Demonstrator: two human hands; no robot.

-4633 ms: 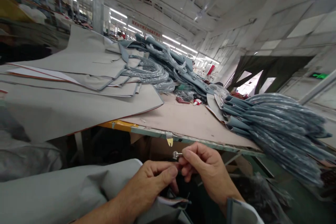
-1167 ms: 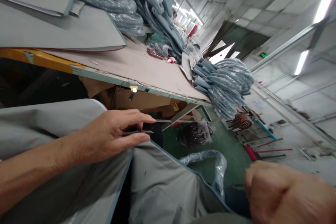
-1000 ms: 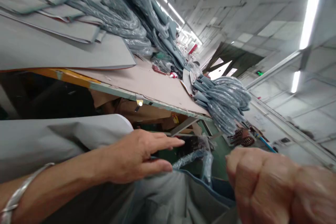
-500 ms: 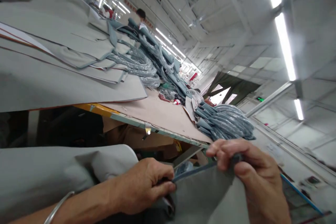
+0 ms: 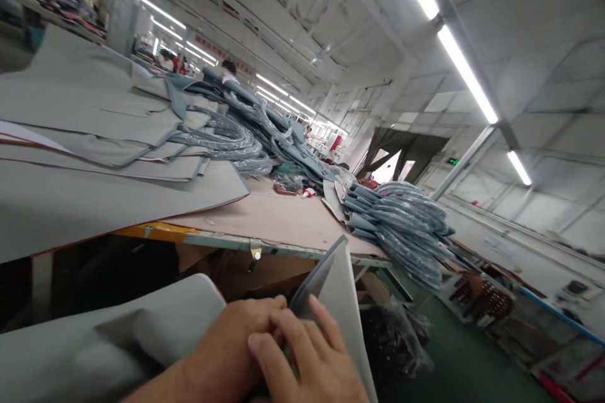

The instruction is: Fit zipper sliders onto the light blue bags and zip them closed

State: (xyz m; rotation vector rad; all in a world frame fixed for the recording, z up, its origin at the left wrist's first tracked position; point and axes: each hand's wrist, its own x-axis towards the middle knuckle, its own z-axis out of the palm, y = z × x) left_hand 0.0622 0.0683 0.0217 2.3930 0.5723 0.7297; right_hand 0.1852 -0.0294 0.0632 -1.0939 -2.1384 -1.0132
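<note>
A grey, leather-like sheet (image 5: 341, 289) with a darker edge stands up in front of me, its pointed corner free at the top. My left hand (image 5: 231, 340) is closed on its edge, the fingertips partly hidden. My right hand (image 5: 307, 352) is right against the left one, thumb and forefinger bent in at the sheet's edge and the outer fingers more stretched along its face. The exact pinch point is covered by the fingers. To the left, a large curved grey piece (image 5: 155, 315) bulges beside my left forearm.
Ahead is a worktable (image 5: 293, 220) with a metal clip (image 5: 256, 253) on its front edge. Grey sheets (image 5: 94, 195) overhang its left side. Plastic-wrapped blue-grey bundles (image 5: 401, 220) lie at the right end. Clear plastic (image 5: 406, 334) is near the green floor (image 5: 454, 352).
My right hand has let go of the sheet's corner and moved left and down to my left hand. The corner now stands free. The view has shifted to the right.
</note>
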